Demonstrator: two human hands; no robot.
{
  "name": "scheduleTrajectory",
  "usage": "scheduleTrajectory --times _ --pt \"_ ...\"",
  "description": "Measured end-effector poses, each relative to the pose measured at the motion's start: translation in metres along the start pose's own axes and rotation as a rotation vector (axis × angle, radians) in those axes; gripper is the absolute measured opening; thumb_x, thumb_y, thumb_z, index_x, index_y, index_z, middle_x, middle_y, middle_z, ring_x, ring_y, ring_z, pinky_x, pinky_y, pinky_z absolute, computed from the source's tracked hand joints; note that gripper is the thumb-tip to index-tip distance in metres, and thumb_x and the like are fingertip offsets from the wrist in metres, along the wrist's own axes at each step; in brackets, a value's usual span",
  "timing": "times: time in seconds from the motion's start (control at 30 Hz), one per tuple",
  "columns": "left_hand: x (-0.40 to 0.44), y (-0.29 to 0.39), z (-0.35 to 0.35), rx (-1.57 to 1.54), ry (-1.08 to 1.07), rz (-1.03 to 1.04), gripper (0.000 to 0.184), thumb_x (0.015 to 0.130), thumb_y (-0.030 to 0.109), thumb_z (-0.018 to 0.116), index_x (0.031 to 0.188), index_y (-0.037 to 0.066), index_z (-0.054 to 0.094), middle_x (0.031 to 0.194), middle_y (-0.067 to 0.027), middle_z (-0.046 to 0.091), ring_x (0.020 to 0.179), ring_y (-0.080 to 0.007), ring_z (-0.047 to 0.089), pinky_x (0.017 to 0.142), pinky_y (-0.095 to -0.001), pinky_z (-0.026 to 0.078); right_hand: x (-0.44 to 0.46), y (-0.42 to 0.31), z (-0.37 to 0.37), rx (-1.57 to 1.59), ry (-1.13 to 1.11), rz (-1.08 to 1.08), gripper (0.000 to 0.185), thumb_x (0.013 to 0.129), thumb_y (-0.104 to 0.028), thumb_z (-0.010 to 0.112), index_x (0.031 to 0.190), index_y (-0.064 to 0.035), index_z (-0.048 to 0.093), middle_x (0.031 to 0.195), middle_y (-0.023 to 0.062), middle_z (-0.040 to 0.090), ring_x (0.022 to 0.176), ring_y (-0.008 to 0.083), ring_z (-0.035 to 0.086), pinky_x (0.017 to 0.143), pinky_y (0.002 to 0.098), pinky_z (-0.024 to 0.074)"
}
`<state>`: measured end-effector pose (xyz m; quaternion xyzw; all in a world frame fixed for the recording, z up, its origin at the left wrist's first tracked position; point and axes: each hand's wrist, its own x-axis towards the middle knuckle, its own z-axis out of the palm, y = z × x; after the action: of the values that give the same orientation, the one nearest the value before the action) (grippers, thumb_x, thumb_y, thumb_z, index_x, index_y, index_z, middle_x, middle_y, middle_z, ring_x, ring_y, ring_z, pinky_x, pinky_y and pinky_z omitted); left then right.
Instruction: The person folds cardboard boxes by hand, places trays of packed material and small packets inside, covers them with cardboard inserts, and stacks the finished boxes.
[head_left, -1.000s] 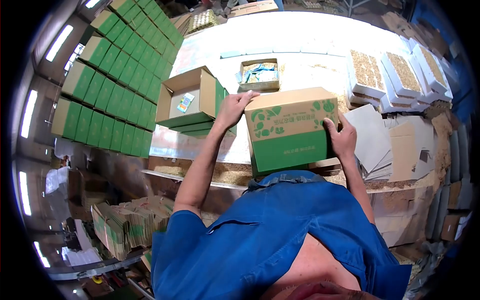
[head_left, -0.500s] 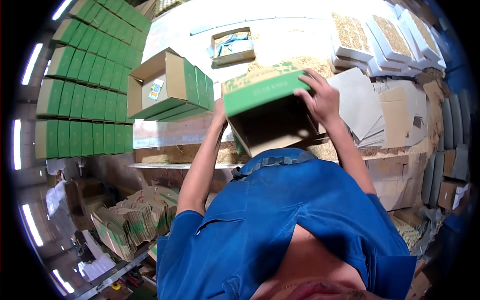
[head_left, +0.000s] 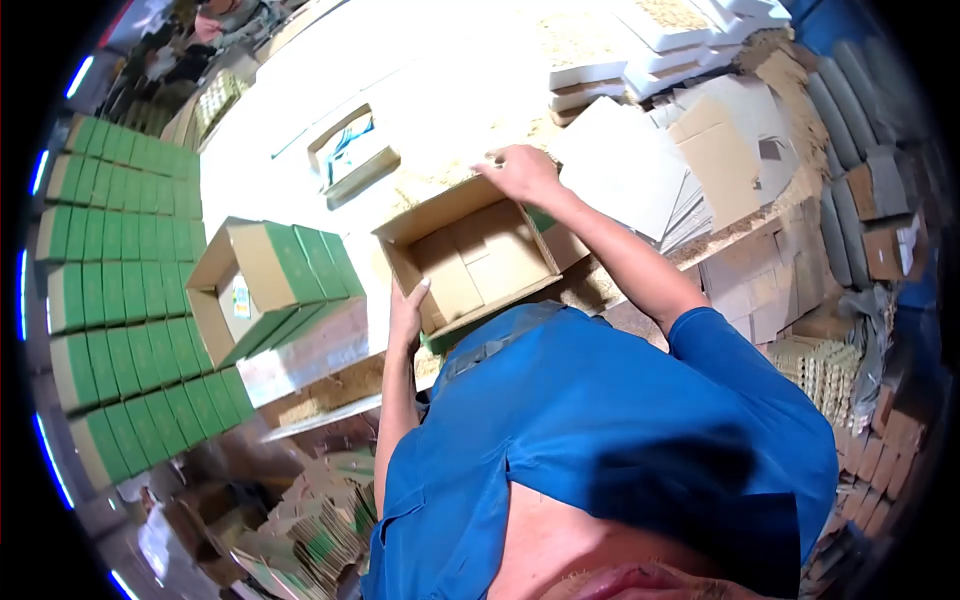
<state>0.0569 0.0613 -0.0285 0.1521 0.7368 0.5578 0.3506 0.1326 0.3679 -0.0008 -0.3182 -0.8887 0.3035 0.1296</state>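
Note:
An open cardboard box (head_left: pixel 470 258), brown inside with green on its outside, stands mouth up at the table's front edge, close to my body. My left hand (head_left: pixel 408 310) grips its near left wall, thumb over the rim. At the far right corner, my right hand (head_left: pixel 522 172) is closed on the rim with the fingers bent. The box's inside holds nothing but its folded bottom flaps. To the left lies a nested stack of green and brown boxes (head_left: pixel 300 265), the front one open towards the left with a small printed card (head_left: pixel 241 297) inside.
A small box with blue material (head_left: pixel 352 158) sits farther back. Flat cardboard sheets (head_left: pixel 640 170) lie right, with white foam trays (head_left: pixel 640 50) behind. Green boxes (head_left: pixel 130 290) are piled at far left. Folded cartons (head_left: pixel 315 530) stand below the table, and egg trays (head_left: pixel 820 375) at right.
The box has been turned over from bottom up to mouth up. My right hand has moved to its far rim and my left to the near left wall. The view has swung right.

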Motion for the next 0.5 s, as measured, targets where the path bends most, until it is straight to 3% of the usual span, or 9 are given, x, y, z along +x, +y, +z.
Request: scheduleTrajectory --times 0.07,0.13,0.2,0.23,0.3,0.5 --pt "-0.003 0.007 0.002 -0.023 0.061 -0.035 0.059 0.091 0.013 0.059 0.143 -0.002 0.036 0.136 -0.0169 0.052 0.124 -0.0270 0.048 0.107 -0.0349 0.035 0.034 0.038 -0.025 0.493 -0.197 0.483 0.058 0.088 -0.053 0.060 0.109 0.0007 0.066 0.098 0.0209 0.069 0.096 0.0293 0.068 0.075 0.0435 0.0536" --pt "-0.002 -0.006 -0.006 -0.024 0.048 -0.046 0.058 0.091 0.013 0.058 0.142 -0.002 0.036 0.136 -0.0172 0.051 0.124 -0.0268 0.048 0.108 -0.0355 0.034 0.055 0.070 -0.065 0.933 0.045 0.688 0.067 0.089 -0.045 0.063 0.134 0.0003 0.046 0.126 0.0254 0.056 0.102 0.0329 0.065 0.078 0.0448 0.0559" --pt "-0.001 -0.013 -0.014 -0.054 0.034 -0.052 0.058 0.091 0.014 0.058 0.142 -0.003 0.037 0.137 -0.0174 0.051 0.124 -0.0268 0.048 0.108 -0.0362 0.033 0.110 0.142 -0.060 1.253 0.196 0.783 0.074 0.089 -0.041 0.067 0.141 -0.0014 0.032 0.136 0.0273 0.043 0.107 0.0415 0.062 0.082 0.0496 0.0587" --pt "-0.005 -0.002 -0.010 -0.044 0.035 -0.047 0.058 0.091 0.015 0.058 0.142 -0.003 0.037 0.137 -0.0177 0.050 0.125 -0.0269 0.048 0.109 -0.0368 0.032 0.119 0.140 -0.067 1.253 0.203 0.784 0.074 0.089 -0.041 0.067 0.141 -0.0014 0.032 0.136 0.0273 0.043 0.107 0.0415 0.062 0.082 0.0496 0.0587" --pt "-0.005 0.000 -0.008 -0.045 0.033 -0.038 0.058 0.091 0.015 0.058 0.141 -0.003 0.038 0.137 -0.0178 0.050 0.125 -0.0270 0.047 0.109 -0.0366 0.032 0.137 0.134 -0.079 1.521 0.205 1.072 0.068 0.088 -0.032 0.069 0.138 -0.0041 0.032 0.135 0.0226 0.043 0.117 0.0449 0.054 0.089 0.0565 0.0552" --pt "-0.003 -0.007 -0.013 -0.005 0.041 -0.041 0.056 0.091 0.016 0.058 0.140 -0.003 0.039 0.135 -0.0184 0.051 0.124 -0.0275 0.048 0.108 -0.0366 0.033 0.188 0.138 -0.046 1.493 0.400 0.994 0.061 0.087 -0.023 0.068 0.136 -0.0082 0.036 0.135 0.0190 0.043 0.120 0.0407 0.048 0.087 0.0610 0.0541"
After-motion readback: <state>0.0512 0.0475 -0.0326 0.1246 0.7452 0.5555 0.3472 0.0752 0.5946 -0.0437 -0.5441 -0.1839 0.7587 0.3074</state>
